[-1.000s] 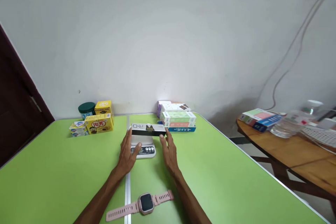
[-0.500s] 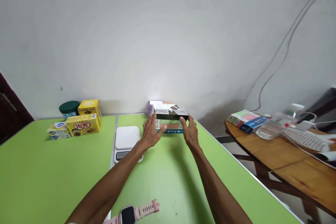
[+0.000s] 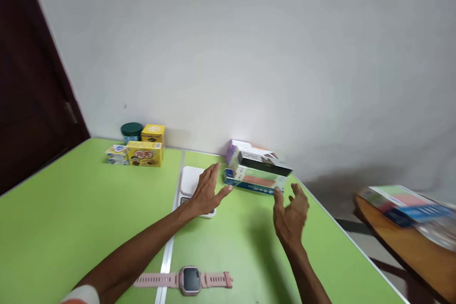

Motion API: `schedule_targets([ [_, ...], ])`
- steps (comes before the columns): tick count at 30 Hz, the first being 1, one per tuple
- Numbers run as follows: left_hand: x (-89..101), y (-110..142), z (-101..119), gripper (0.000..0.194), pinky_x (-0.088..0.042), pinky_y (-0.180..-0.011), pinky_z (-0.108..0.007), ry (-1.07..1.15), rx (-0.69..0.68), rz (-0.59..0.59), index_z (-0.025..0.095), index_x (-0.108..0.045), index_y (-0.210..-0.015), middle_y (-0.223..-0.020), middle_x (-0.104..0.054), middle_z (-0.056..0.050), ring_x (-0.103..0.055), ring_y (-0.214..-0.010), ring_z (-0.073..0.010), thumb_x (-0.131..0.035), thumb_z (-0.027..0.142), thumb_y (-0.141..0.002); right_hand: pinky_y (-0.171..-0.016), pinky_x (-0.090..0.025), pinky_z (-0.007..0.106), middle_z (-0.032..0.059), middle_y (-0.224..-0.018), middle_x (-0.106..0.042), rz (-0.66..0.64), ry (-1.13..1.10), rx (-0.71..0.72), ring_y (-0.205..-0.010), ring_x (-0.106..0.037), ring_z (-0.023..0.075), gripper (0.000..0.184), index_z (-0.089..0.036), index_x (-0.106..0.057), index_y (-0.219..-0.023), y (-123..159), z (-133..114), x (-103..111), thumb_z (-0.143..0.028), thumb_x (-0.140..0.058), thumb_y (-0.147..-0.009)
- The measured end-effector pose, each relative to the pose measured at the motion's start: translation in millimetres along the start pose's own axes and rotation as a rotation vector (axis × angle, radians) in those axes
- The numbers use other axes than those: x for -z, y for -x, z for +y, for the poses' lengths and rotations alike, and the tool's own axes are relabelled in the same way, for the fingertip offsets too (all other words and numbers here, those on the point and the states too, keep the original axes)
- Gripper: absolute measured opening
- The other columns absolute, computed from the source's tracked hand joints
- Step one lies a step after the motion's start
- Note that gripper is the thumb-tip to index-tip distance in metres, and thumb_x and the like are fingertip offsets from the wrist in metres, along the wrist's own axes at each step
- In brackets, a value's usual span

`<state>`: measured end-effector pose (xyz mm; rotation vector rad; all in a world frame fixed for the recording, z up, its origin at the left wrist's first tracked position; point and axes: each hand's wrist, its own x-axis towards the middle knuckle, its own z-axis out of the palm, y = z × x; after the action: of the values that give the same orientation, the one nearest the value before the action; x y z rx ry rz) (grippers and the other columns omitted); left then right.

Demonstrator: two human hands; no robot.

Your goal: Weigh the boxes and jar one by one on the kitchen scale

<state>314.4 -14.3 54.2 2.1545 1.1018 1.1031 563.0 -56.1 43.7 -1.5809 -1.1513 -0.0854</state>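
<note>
Sitting atop stacked boxes (image 3: 254, 179) near far right corner of the green table (image 3: 89, 190), black box (image 3: 265, 165) is no longer gripped, left hand (image 3: 204, 194) spread wide, partly hiding white scale (image 3: 190, 178), right hand (image 3: 290, 213) loosely parted, empty; set-down looks complete

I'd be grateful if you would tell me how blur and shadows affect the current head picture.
Head view: blur smears the blue box on the wooden table at far right; head view: lettering on the black-and-silver box is soft; head view: a diffuse shadow falls on the green table beside the right forearm, and the wall darkens toward its lower right.
</note>
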Motion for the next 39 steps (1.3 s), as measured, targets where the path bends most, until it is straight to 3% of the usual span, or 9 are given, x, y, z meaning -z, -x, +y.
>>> schedule_targets([
  [5,74.7,79.3,-81.3,0.069,-0.032,-0.126,-0.054,-0.131,0.187,0.298,0.017,-0.036,-0.157,-0.157,-0.048,-0.019,-0.044,-0.149,-0.0309,-0.051,0.052,-0.099,-0.099,-0.053,0.062,0.0171,-0.136,-0.065,-0.257,-0.103,0.203,-0.113,-0.067,0.0383,0.058,-0.024,-0.059,-0.142,59.3,-53.8,-30.9,-0.059,-0.052,-0.098],
  [11,162.7,119.8,-167.4,0.072,-0.031,-0.124,-0.062,-0.214,0.533,0.688,0.008,-0.038,-0.152,-0.15,-0.049,-0.027,-0.044,-0.146,-0.0385,-0.056,0.046,-0.094,-0.106,-0.053,0.053,0.0152,-0.142,-0.065,-0.789,-0.516,0.03,-0.124,-0.065,0.034,0.058,-0.021,-0.065,-0.133,126.2,-159.6,-135.1,-0.06,-0.063,-0.091],
  [14,179.2,120.8,-184.6,0.074,-0.034,-0.123,-0.06,-0.185,0.553,0.797,0.008,-0.036,-0.154,-0.148,-0.05,-0.026,-0.046,-0.145,-0.0374,-0.056,0.046,-0.093,-0.115,-0.046,0.052,0.0212,-0.158,-0.051,-0.845,-0.592,-0.174,-0.142,-0.053,0.0377,0.084,-0.014,-0.055,-0.146,149.0,-192.6,-198.2,-0.067,-0.067,-0.082],
  [18,182.7,110.7,-187.3,0.071,-0.036,-0.122,-0.055,-0.267,0.386,0.802,0.013,-0.035,-0.157,-0.154,-0.049,-0.023,-0.046,-0.146,-0.0343,-0.051,0.048,-0.097,-0.126,-0.029,0.055,0.0235,-0.173,-0.021,-0.745,-0.571,-0.28,-0.157,-0.029,0.0403,0.111,-0.009,-0.028,-0.162,141.4,-210.3,-266.3,-0.071,-0.064,-0.077],
  [22,183.5,82.5,-186.5,0.084,-0.024,-0.128,-0.058,-0.428,0.323,0.768,0.009,-0.023,-0.163,-0.168,-0.033,-0.026,-0.028,-0.159,-0.0367,-0.05,0.053,-0.097,-0.127,-0.03,0.049,0.0178,-0.172,-0.027,-0.706,-0.583,-0.309,-0.158,-0.028,0.0363,0.109,-0.016,-0.032,-0.161,108.2,-214.3,-304.4,-0.064,-0.071,-0.07],
  [26,183.3,52.5,-194.1,0.087,-0.013,-0.13,-0.061,-0.428,0.374,0.706,0.005,-0.022,-0.163,-0.168,-0.033,-0.027,-0.02,-0.162,-0.0373,-0.052,0.051,-0.095,-0.104,-0.054,0.046,0.0149,-0.141,-0.066,-0.766,-0.655,-0.277,-0.128,-0.063,0.0338,0.082,-0.02,-0.052,-0.143,98.5,-216.6,-317.5,-0.053,-0.072,-0.071],
  [31,184.7,44.1,-189.7,0.082,-0.009,-0.131,-0.061,-0.309,0.359,0.642,0.008,-0.027,-0.162,-0.167,-0.036,-0.025,-0.021,-0.162,-0.0355,-0.051,0.051,-0.096,-0.091,-0.06,0.045,0.0117,-0.128,-0.071,-0.773,-0.793,-0.286,-0.107,-0.07,0.0281,0.073,-0.02,-0.049,-0.14,110.7,-216.5,-309.0,-0.046,-0.07,-0.074],
  [36,184.7,46.2,-138.7,0.086,-0.009,-0.132,-0.056,-0.214,0.279,0.619,0.013,-0.022,-0.165,-0.171,-0.03,-0.021,-0.016,-0.164,-0.0318,-0.052,0.055,-0.097,-0.098,-0.057,0.045,0.0101,-0.135,-0.068,-0.712,-0.809,-0.162,-0.116,-0.067,0.0264,0.067,-0.024,-0.051,-0.138,89.9,-216.4,-262.9,-0.049,-0.073,-0.08],
  [39,166.7,45.0,-98.0,0.086,-0.011,-0.132,-0.055,-0.181,0.212,0.568,0.011,-0.019,-0.165,-0.172,-0.027,-0.021,-0.016,-0.164,-0.0316,-0.05,0.056,-0.098,-0.099,-0.055,0.049,0.01,-0.129,-0.071,-0.626,-0.774,-0.136,-0.113,-0.068,0.0277,0.065,-0.023,-0.055,-0.135,67.5,-205.3,-219.1,-0.05,-0.075,-0.079],
])
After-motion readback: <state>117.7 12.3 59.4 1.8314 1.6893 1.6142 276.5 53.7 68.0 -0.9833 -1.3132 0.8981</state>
